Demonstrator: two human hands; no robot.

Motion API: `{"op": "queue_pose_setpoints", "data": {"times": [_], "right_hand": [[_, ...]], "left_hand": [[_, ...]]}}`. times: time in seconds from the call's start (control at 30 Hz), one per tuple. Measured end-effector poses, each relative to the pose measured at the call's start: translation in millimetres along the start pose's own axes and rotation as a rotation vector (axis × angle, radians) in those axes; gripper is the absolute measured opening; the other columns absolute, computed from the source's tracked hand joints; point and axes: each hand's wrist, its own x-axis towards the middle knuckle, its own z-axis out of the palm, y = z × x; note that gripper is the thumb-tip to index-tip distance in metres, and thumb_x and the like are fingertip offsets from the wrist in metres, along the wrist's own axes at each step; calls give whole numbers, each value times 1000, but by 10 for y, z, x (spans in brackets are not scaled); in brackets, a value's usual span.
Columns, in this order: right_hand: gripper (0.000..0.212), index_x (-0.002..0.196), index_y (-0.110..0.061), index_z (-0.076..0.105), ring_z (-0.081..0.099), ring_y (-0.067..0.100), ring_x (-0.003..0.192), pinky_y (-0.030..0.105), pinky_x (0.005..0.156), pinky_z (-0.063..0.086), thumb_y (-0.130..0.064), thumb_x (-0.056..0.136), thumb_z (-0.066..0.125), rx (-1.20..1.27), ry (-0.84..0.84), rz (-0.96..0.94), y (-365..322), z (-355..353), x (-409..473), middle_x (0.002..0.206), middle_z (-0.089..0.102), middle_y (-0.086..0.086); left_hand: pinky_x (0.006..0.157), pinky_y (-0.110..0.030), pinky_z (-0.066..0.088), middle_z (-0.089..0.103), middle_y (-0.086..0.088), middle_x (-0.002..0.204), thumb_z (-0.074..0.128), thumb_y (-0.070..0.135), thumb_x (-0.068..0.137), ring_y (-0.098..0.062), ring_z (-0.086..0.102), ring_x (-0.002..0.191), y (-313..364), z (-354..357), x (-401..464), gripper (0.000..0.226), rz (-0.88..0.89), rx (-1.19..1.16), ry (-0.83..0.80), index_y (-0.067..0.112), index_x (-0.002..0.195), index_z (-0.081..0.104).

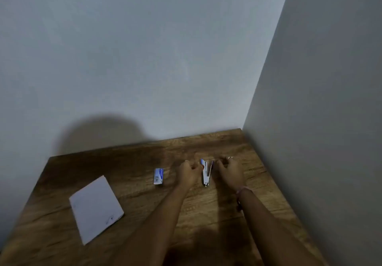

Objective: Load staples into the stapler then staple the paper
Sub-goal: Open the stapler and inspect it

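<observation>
Both hands frame a stapler [206, 172] on the wooden worktop [206, 208]. Left hand [189, 172] pinches its far end; right hand [230, 171] is curled beside it, grip unclear. Staple box [158, 176] and paper [96, 209] lie left. Steady the base while loading.

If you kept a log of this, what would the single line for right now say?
stage: loading staples | stapler: open on table, between left hand and right hand | staple box: left of hands | paper: unstapled
</observation>
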Motion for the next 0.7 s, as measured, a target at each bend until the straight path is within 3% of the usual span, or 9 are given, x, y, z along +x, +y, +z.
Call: {"op": "queue_pose_setpoints", "data": {"times": [0.1,0.2,0.3,0.43,0.5,0.57,0.63,0.7], "right_hand": [[27,109,-2,68,64,27,100,35,90,49,-18,89,60,37,-44,54,-6,88,45,105,70,14],[19,89,-2,70,65,27,86,30,72,47,-19,87,61,-35,-65,91,-42,148,75,90,71,16],[19,79,2,69,66,28,74,39,68,54,-15,82,63,-46,-92,139,-77,179,132,79,70,19],[9,84,-2,69,67,22,77,37,73,57,-8,78,68,-58,-152,200,-105,206,137,83,71,11],[15,90,-6,66,63,15,76,24,66,53,-9,77,71,10,-105,180,-146,165,98,85,67,2],[19,93,-8,62,62,13,79,18,65,49,-9,77,72,94,-55,135,-243,73,39,88,67,1],[24,101,-7,62,67,17,84,28,72,57,-6,78,70,244,-37,103,-396,-65,-37,92,70,6],[26,106,-4,61,67,20,79,34,68,59,-3,81,68,436,-23,67,-587,-243,-122,89,70,12]], "left_hand": [[77,-32,50,72,-14,93,69,21,85,-24,67,88,-39,92,48,23,-49,-65,-37,0,95,71],[76,-34,54,72,-16,97,69,14,84,-24,69,87,-65,171,57,23,-39,-96,-40,-1,102,70],[72,-37,56,73,-16,92,68,9,84,-23,69,79,-92,187,58,18,-15,-112,-68,3,100,71],[65,-31,54,72,-6,88,67,10,84,-8,64,71,-136,188,27,18,-5,-160,-94,8,101,71],[56,-15,47,71,-2,94,65,11,86,-2,62,73,-129,167,-4,18,-8,-217,-99,9,104,68],[55,-10,48,71,-7,102,62,7,88,-3,64,76,-63,118,-58,19,21,-340,-110,9,107,65],[63,-15,52,69,-10,105,61,4,89,-8,65,81,65,27,-139,22,76,-471,-100,6,111,63],[70,-16,52,68,-7,101,61,2,88,-6,65,83,227,-99,-219,20,151,-582,-51,7,108,63]]}}
